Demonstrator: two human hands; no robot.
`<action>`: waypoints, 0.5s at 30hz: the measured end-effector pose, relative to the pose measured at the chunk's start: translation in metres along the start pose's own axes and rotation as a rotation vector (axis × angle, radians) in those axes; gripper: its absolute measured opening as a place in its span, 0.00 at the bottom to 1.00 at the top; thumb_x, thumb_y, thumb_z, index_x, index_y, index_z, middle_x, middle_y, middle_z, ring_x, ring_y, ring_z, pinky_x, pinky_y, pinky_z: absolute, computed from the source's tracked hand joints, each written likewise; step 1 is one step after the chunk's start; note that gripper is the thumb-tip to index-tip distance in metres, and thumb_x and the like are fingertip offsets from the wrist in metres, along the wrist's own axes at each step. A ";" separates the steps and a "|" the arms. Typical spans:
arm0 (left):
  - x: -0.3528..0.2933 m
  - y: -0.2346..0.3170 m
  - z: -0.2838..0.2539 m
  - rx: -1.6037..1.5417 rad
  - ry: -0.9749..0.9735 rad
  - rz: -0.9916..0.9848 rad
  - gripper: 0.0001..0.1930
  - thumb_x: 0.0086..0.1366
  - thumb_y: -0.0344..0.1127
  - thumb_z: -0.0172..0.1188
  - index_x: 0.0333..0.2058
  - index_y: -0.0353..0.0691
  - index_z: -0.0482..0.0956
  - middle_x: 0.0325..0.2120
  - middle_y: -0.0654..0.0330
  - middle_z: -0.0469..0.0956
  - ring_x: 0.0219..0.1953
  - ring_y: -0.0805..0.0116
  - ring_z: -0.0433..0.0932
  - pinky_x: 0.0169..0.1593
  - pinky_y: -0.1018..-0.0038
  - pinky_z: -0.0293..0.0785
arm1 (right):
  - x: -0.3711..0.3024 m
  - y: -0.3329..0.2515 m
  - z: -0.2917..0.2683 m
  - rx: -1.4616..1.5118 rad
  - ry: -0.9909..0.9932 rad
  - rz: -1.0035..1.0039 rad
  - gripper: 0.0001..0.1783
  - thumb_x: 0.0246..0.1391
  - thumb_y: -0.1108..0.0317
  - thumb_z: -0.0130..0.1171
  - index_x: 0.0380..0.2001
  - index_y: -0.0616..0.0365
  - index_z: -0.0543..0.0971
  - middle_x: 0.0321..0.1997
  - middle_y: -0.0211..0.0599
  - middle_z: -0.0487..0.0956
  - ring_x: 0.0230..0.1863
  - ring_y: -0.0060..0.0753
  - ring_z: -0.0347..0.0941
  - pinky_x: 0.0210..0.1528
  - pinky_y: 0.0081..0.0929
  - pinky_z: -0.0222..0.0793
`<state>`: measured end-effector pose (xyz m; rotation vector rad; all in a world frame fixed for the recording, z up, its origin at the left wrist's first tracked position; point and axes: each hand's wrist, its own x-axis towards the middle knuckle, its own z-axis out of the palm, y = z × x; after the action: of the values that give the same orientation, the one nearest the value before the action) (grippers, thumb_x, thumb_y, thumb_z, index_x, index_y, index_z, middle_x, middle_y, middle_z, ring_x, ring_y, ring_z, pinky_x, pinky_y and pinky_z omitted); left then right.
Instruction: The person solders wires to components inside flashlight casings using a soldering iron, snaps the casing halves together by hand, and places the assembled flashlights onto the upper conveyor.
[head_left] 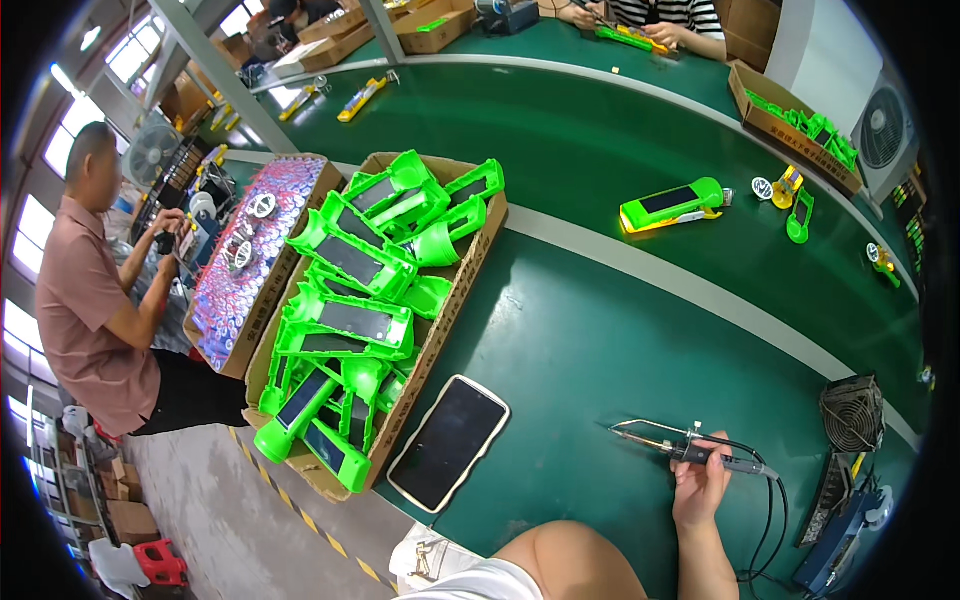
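Right hand (pixel 700 487) grips the soldering iron (pixel 690 452) near the lower right of the green table (pixel 600 340), fingers closed around the black handle; tip points left, just above the surface, cable trailing right. Left hand not in view; finger state cannot be told. Judgement: hold well back on the handle, keep the tip off the phone (pixel 448 442) and the cardboard box (pixel 440 330) of green torch housings (pixel 350 320); keep cable slack.

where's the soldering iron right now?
In the head view, lower right: the right hand holds the soldering iron just above the green table, right of the phone and left of the small fan.
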<state>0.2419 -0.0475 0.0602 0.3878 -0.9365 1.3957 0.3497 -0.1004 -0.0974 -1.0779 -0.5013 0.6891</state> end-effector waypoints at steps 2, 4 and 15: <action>0.000 0.004 0.001 0.010 -0.033 0.012 0.16 0.64 0.44 0.39 0.46 0.52 0.71 0.44 0.73 0.72 0.49 0.73 0.69 0.55 0.68 0.59 | -0.002 0.002 0.006 0.017 -0.030 0.012 0.15 0.52 0.58 0.43 0.31 0.61 0.65 0.18 0.34 0.64 0.17 0.23 0.61 0.19 0.18 0.57; 0.000 0.011 0.003 -0.005 -0.038 0.017 0.16 0.64 0.44 0.38 0.46 0.52 0.71 0.44 0.73 0.71 0.49 0.73 0.69 0.55 0.68 0.58 | -0.006 0.001 0.004 0.012 -0.029 0.023 0.15 0.52 0.58 0.43 0.30 0.61 0.65 0.18 0.34 0.64 0.16 0.23 0.61 0.19 0.18 0.58; 0.009 0.016 0.020 -0.028 0.236 -0.178 0.16 0.65 0.44 0.37 0.45 0.52 0.72 0.45 0.71 0.71 0.49 0.71 0.69 0.54 0.67 0.59 | -0.002 0.000 0.007 0.029 -0.016 0.039 0.13 0.53 0.58 0.41 0.29 0.58 0.66 0.18 0.29 0.63 0.15 0.20 0.58 0.21 0.19 0.55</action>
<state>0.2194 -0.0536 0.0743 0.2713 -0.7101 1.2337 0.3432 -0.0978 -0.0941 -1.0578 -0.4837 0.7378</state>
